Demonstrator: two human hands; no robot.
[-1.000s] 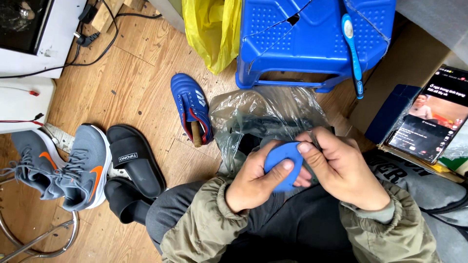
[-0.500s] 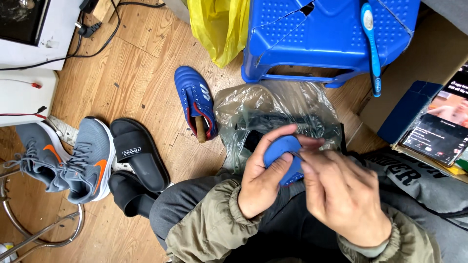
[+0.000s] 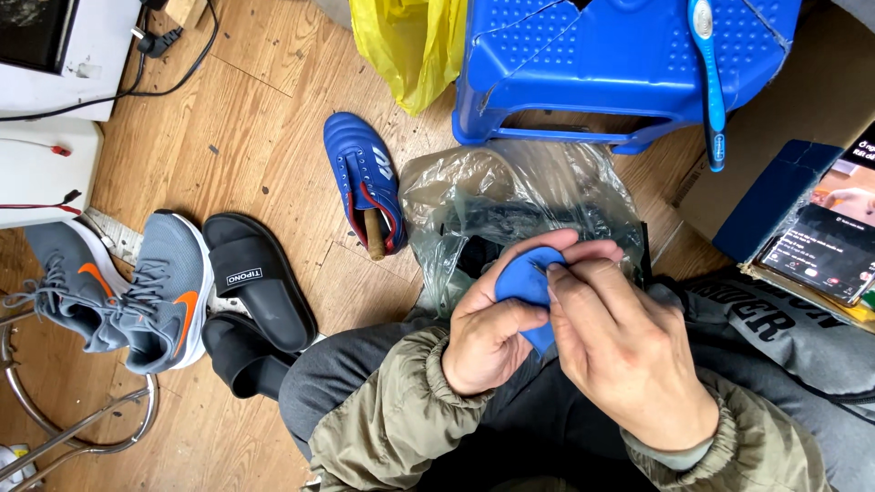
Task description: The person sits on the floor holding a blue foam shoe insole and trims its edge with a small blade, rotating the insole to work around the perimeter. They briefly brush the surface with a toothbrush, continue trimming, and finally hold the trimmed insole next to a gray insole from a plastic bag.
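Observation:
Over my lap, my left hand wraps around the toe of a blue shoe; most of that shoe is hidden by my hands. My right hand lies over it from the right, its fingertips pinching at the shoe's upper edge. Just beyond my hands sits a clear plastic bag with dark items inside. A matching blue shoe lies on the wooden floor to the left, with a brown piece stuck in its opening.
A blue plastic stool stands ahead with a blue toothbrush on it. A yellow bag is beside it. Grey sneakers and black slides lie left. A phone rests on a box at right.
My hands have shifted slightly down and right over my lap. The right hand has moved from the shoe's top to cover its right side, fingertips now pinching the edge.

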